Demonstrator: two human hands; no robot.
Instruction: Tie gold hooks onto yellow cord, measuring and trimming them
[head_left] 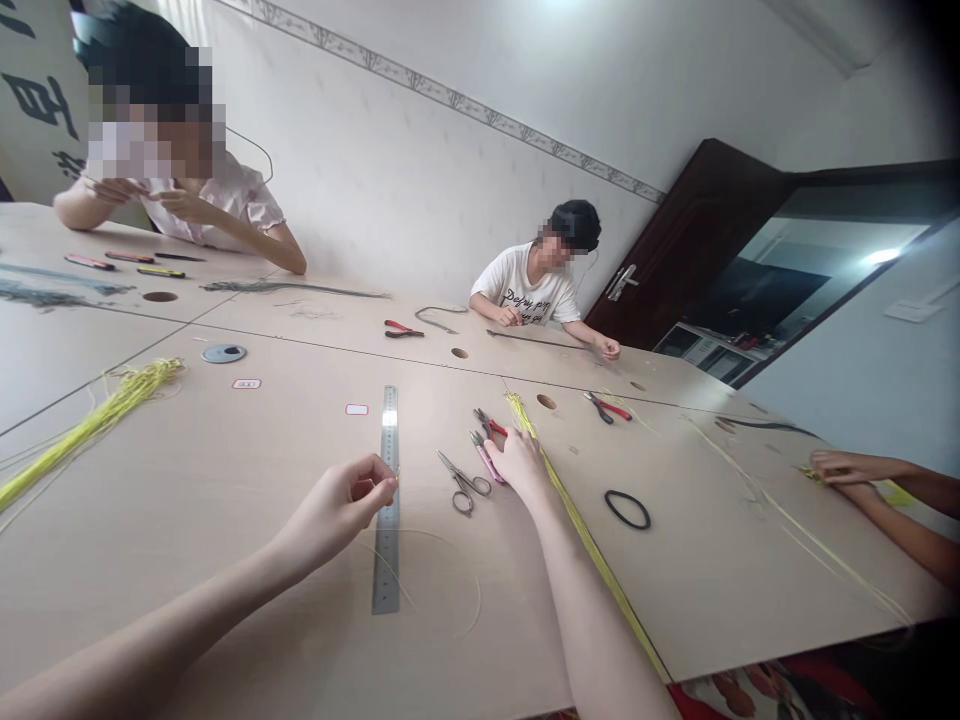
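My left hand (pixel 367 488) pinches a thin yellow cord (pixel 478 585) above the steel ruler (pixel 386 560); the cord's loose loop curls on the table below. My right hand (pixel 519 462) is closed at the pink-handled snips (pixel 486 458), fingertips against them and partly hidden. Red-handled pliers (pixel 491 424) lie just beyond these fingers. Between my hands rest open-bladed scissors (pixel 463 484). A long bundle of yellow cords (pixel 592 545) runs beside and partly behind my right forearm.
Another yellow bundle (pixel 90 430) lies at left, near a grey disc (pixel 223 353). A black ring (pixel 627 509) and more red pliers (pixel 607 407) are at right. Two people sit across the table (pixel 300 400); another person's hands (pixel 847 470) work at far right.
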